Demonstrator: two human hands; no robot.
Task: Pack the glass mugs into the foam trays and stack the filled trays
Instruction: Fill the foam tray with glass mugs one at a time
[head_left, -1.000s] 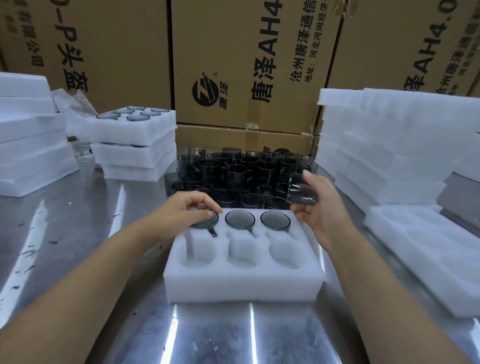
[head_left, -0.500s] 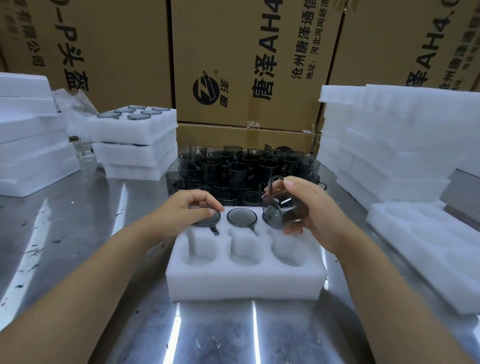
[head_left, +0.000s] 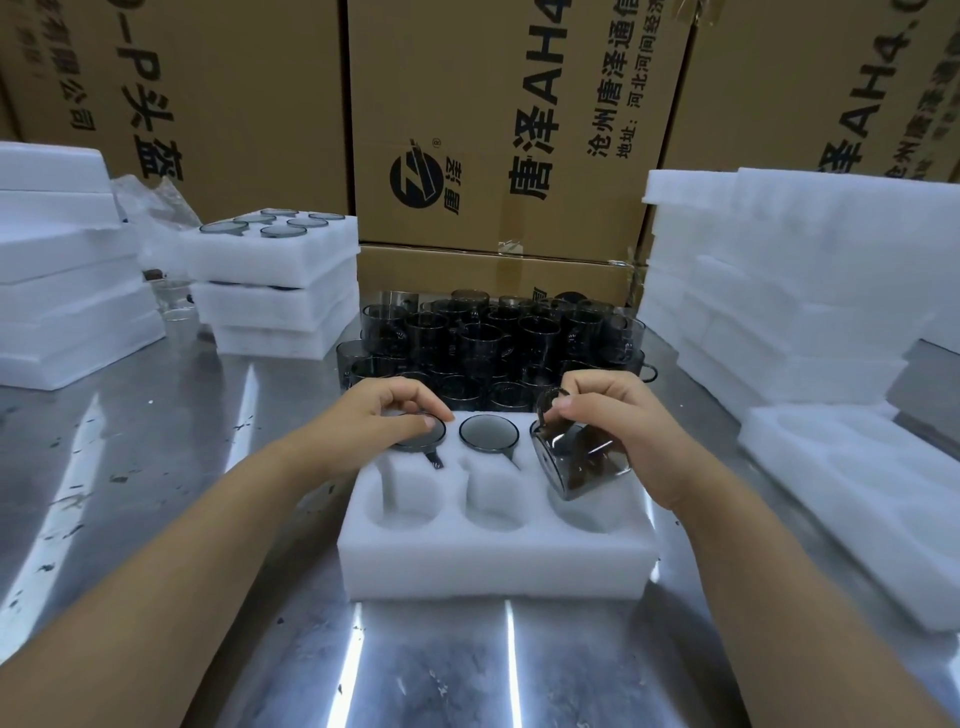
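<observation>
Right hand round tilted mug

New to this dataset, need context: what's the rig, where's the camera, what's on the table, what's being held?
There is no machine here: a person packs with two bare hands. The one current picture comes from a wide-angle camera worn on the head, looking forward and down, so both arms enter from the bottom edge. On the metal table lies a white foam tray with round slots. Glass mugs sit in its far row, and the near slots look empty. The left hand curls its fingers on the far-left mug. The right hand grips a tilted mug above the near-right slot. Behind the tray stand loose mugs. Filled trays are stacked on the left, empty foam on the right, and cardboard boxes at the back.
</observation>
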